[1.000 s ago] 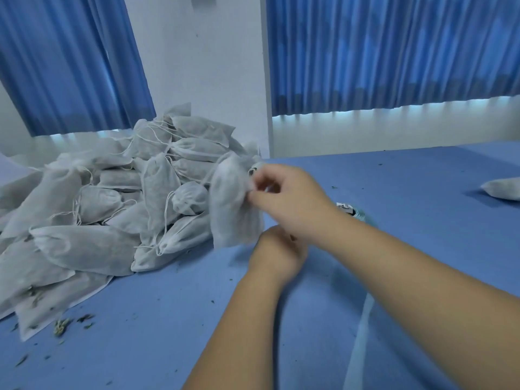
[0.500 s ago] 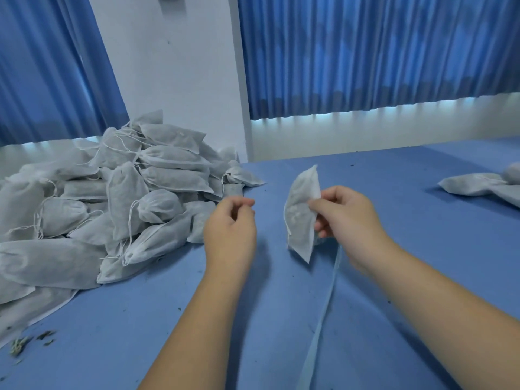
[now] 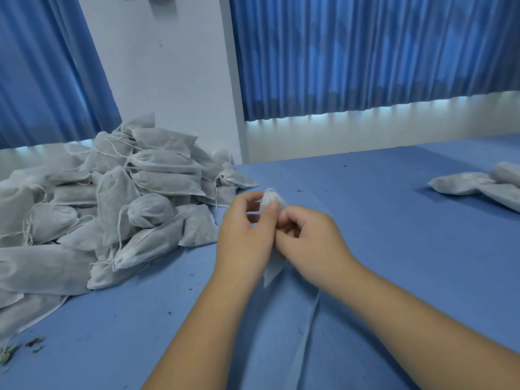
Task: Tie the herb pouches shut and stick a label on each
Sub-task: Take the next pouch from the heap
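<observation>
**A:** What does the head view show?

**B:** A person's left hand (image 3: 244, 237) and right hand (image 3: 309, 237) meet above a blue surface (image 3: 394, 249). They hold one white pouch (image 3: 270, 199) upright between them. The fingers (image 3: 247, 197) of both hands are curled and pinch it near its gathered neck. Whether the cord is knotted cannot be told.

**A:** How far along is the job?

**B:** Early, it seems. A large pile of pouches (image 3: 112, 209) lies to the left, many with loose drawstrings. A few pouches (image 3: 475, 184) lie well apart at the far right. No label shows on any. A pale strip (image 3: 304, 347) trails below the hands, possibly label backing.

**A:** And the room?

**B:** Herb crumbs (image 3: 17, 347) dot the surface. Behind, blue curtains (image 3: 365, 52) flank a white wall (image 3: 168, 80).
</observation>
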A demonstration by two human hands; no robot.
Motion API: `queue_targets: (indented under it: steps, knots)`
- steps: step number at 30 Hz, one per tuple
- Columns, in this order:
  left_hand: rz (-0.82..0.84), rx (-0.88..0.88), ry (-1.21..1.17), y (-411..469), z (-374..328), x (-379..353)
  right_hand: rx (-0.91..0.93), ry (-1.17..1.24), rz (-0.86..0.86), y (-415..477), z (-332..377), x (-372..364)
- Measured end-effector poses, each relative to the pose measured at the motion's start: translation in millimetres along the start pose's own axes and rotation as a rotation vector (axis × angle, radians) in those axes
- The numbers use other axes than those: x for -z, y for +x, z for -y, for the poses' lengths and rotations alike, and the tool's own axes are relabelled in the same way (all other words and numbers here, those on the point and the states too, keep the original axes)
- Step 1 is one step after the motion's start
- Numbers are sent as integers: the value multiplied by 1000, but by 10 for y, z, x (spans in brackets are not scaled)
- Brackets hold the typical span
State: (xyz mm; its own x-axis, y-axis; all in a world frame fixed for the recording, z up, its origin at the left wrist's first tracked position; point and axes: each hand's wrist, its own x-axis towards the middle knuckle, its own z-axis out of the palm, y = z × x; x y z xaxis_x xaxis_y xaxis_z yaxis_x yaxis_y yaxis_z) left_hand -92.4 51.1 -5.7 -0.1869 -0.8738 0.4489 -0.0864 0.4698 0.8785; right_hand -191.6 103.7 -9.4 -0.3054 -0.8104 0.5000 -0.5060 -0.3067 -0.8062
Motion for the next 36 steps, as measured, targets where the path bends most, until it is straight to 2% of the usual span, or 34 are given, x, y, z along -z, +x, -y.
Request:
queue_targets:
  steps: [4, 9, 13, 17, 24, 29, 32, 36]
  knots:
    - [-32, -2, -7, 13, 9, 32, -38, 101, 29, -3, 40, 9]
    - [-42, -10, -66, 3, -6, 76, -26, 167, -122, 41, 115, 139]
    - [22, -22, -104, -31, -70, 65, -25, 191, -40, 50, 131, 223]
    - [86, -80, -35, -46, -75, 85, -43, 236, 33, 51, 132, 248]
    - [-2, -198, 63, -72, -110, 81, -7, 144, -47, 94, 130, 344]
    - [-56, -302, 107, -67, -110, 81, -71, 245, 63, 85, 167, 391]
    - [-40, -362, 175, -69, -139, 92, -132, 385, 212, 85, 200, 427]
    - [26, -328, 182, -78, -171, 119, -214, 443, 393, 96, 196, 501]
